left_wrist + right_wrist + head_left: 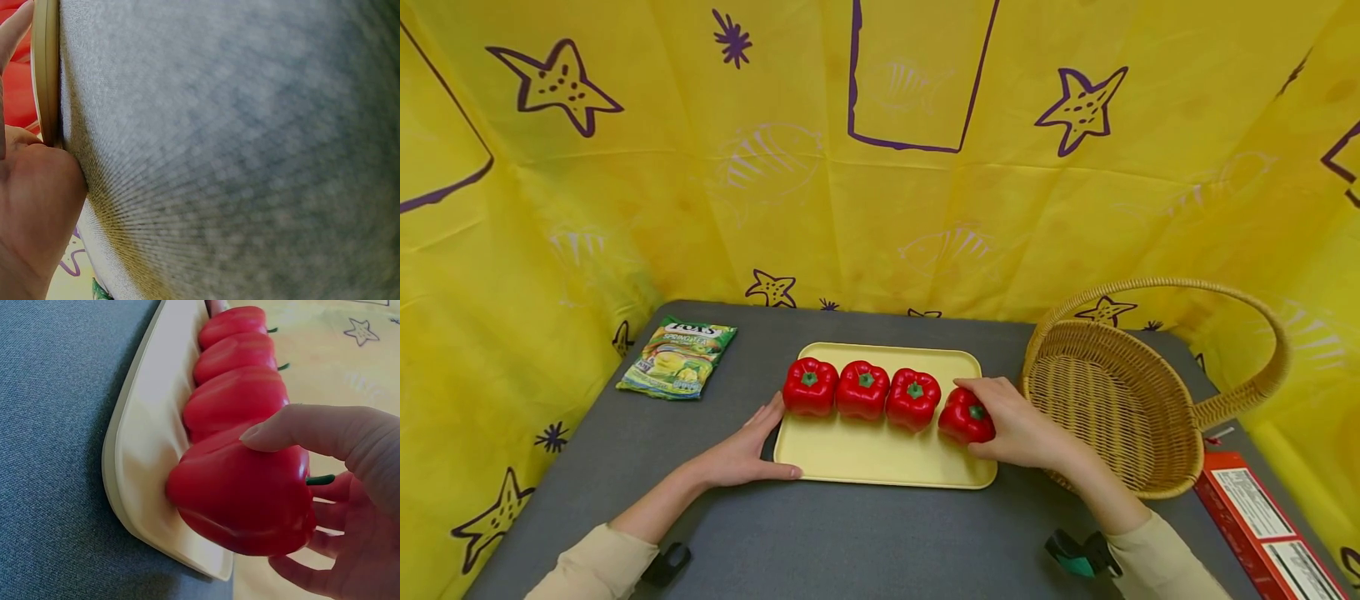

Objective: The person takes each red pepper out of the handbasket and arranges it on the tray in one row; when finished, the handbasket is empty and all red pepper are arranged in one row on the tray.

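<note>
A pale yellow tray (880,458) lies on the grey table, with three red bell peppers (862,389) lined up along its back half. At the tray's right end, my right hand (1017,423) grips another red bell pepper (247,494) between thumb and fingers; its green stem faces the palm. That pepper is tilted, and a small gap parts it from the row in the head view. My left hand (741,454) is spread against the tray's left end, thumb at the front corner and straight fingers by the leftmost pepper. The left wrist view shows only part of this hand.
A wicker basket (1105,400) with a tall handle stands right of the tray, close to my right forearm. Beyond it, a red box (1262,525) lies along the table's right side. A green Fox's candy bag (679,358) lies at back left. Yellow cloth (880,208) hangs behind the table.
</note>
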Demonstrator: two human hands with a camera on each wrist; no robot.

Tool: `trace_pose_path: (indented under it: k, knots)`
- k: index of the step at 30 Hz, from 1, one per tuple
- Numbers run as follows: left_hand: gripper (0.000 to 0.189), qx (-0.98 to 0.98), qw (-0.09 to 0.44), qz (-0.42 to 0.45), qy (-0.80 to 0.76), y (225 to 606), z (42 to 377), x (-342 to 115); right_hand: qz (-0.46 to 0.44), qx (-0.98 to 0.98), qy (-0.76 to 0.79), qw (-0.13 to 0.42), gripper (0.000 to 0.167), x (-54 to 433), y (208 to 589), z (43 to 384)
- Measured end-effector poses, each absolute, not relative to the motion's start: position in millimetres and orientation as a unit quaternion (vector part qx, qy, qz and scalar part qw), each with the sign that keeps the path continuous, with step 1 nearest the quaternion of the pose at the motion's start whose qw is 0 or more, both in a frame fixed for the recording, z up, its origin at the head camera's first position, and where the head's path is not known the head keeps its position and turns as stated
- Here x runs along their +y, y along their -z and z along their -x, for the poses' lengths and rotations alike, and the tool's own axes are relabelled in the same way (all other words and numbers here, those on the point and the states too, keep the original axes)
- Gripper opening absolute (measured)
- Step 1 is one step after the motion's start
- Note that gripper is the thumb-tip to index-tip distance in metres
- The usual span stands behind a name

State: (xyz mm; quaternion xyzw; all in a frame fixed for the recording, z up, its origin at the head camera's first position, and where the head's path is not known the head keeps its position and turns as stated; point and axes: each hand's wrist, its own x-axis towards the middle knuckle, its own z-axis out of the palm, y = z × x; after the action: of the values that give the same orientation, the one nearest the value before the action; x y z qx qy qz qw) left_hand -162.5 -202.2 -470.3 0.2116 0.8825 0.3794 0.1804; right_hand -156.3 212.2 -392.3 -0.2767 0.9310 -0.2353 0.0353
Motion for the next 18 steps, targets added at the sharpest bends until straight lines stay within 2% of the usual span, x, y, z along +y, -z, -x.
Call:
trace_pose_path:
  k: [18]
  knots:
    - [0.113,0.884,0.179,-0.214,-0.374,468.4,161.3,-203.2,0.275,0.923,0.269,0.022,0.083,211.0,399.7,160.0]
